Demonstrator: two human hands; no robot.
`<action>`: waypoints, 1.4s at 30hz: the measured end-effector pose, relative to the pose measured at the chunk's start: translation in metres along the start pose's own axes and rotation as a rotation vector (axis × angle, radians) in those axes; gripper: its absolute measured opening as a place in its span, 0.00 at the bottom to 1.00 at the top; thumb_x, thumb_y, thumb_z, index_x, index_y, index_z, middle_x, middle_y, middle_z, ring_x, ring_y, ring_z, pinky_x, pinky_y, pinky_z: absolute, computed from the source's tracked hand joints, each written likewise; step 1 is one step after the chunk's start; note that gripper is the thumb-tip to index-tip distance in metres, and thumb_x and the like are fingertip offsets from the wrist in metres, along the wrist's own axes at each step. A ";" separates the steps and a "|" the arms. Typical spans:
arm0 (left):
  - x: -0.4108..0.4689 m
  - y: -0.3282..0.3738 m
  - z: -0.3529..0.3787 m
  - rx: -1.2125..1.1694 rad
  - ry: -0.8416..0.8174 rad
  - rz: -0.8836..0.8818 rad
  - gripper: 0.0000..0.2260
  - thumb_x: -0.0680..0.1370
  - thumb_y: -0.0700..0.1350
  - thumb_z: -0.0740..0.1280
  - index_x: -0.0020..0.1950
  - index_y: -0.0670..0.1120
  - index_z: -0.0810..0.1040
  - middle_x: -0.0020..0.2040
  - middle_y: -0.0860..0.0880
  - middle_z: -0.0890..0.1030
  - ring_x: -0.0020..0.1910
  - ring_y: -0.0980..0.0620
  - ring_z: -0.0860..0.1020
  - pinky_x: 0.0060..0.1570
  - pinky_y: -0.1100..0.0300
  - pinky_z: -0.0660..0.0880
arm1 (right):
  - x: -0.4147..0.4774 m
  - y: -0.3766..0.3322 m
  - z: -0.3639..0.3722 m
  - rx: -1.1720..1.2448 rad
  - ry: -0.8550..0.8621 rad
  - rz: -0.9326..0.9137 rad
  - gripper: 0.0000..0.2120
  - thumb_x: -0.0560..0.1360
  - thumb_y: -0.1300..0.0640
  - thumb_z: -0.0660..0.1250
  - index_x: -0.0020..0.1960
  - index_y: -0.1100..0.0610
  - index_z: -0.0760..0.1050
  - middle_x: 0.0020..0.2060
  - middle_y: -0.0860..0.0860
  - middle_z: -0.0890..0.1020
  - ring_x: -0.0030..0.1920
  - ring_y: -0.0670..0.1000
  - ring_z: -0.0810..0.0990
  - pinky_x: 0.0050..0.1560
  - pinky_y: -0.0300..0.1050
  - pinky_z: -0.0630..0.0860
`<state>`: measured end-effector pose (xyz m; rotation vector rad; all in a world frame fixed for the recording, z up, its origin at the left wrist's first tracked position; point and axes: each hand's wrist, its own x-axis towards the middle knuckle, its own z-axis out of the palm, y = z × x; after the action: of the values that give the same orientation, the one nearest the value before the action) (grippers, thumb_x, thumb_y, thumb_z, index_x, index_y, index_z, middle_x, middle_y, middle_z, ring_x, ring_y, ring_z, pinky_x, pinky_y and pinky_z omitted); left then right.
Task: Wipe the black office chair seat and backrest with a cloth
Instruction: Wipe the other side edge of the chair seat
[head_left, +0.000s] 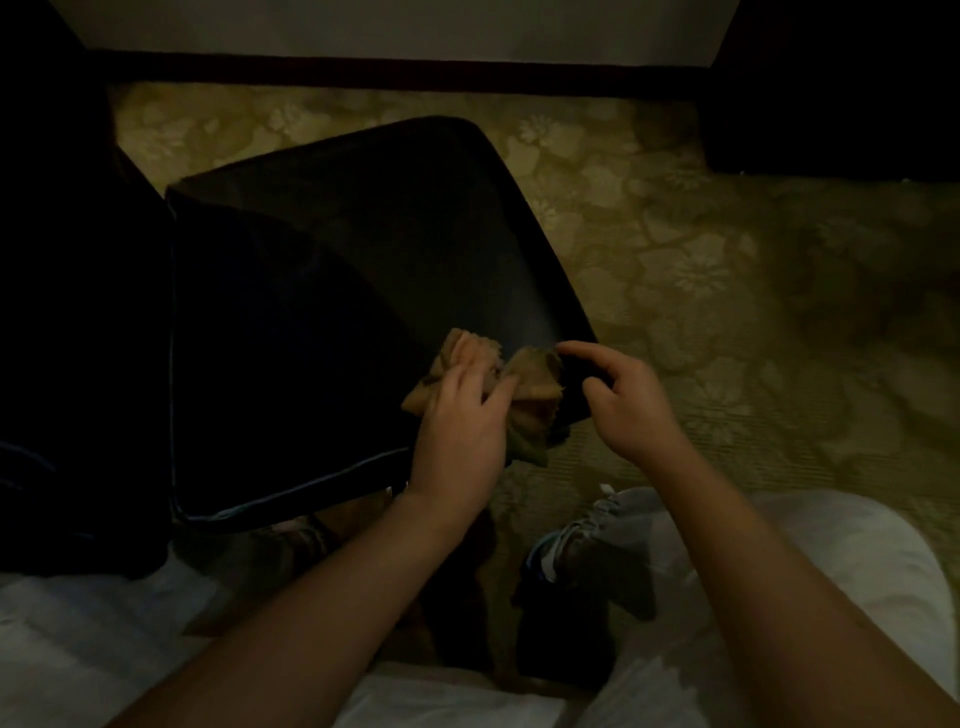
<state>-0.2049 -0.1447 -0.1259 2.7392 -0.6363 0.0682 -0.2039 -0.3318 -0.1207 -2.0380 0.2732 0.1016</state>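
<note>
Cloth (535, 387) pinched by left fingers (462, 361) at seat (363, 291) corner; right fingers (589, 354) grip edge.

cloth (535, 384) on chair seat (363, 291) near-right corner

Dim, yellowish light; grainy, soft picture.
The chair seat (363, 249) fades to near black toward its left edge, the patterned carpet (675, 260) shows best at right, the left hand (462, 415) and right hand (628, 405) are slightly blurred, and the top corners sink into darkness.
</note>
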 end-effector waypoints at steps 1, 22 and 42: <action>-0.005 0.004 0.005 -0.035 0.002 -0.015 0.17 0.77 0.38 0.68 0.66 0.44 0.78 0.70 0.39 0.73 0.69 0.39 0.70 0.66 0.44 0.71 | 0.000 0.000 0.000 -0.003 -0.004 0.004 0.23 0.76 0.69 0.58 0.65 0.52 0.77 0.57 0.46 0.79 0.55 0.42 0.77 0.57 0.37 0.73; -0.007 -0.004 0.003 -0.162 0.081 -0.027 0.16 0.73 0.37 0.72 0.61 0.43 0.82 0.57 0.45 0.83 0.58 0.46 0.80 0.62 0.55 0.72 | 0.006 0.009 0.001 0.056 -0.029 0.035 0.22 0.78 0.68 0.55 0.63 0.50 0.78 0.60 0.45 0.78 0.62 0.43 0.74 0.58 0.35 0.70; -0.016 -0.003 0.002 -0.161 0.133 0.062 0.14 0.79 0.50 0.66 0.59 0.45 0.83 0.60 0.46 0.82 0.64 0.47 0.77 0.66 0.51 0.72 | 0.001 0.008 0.003 -0.014 -0.047 -0.099 0.18 0.75 0.67 0.64 0.61 0.52 0.80 0.63 0.44 0.76 0.63 0.43 0.73 0.67 0.46 0.71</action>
<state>-0.2182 -0.1356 -0.1309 2.5364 -0.6598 0.2025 -0.2044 -0.3334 -0.1295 -2.0569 0.1423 0.0895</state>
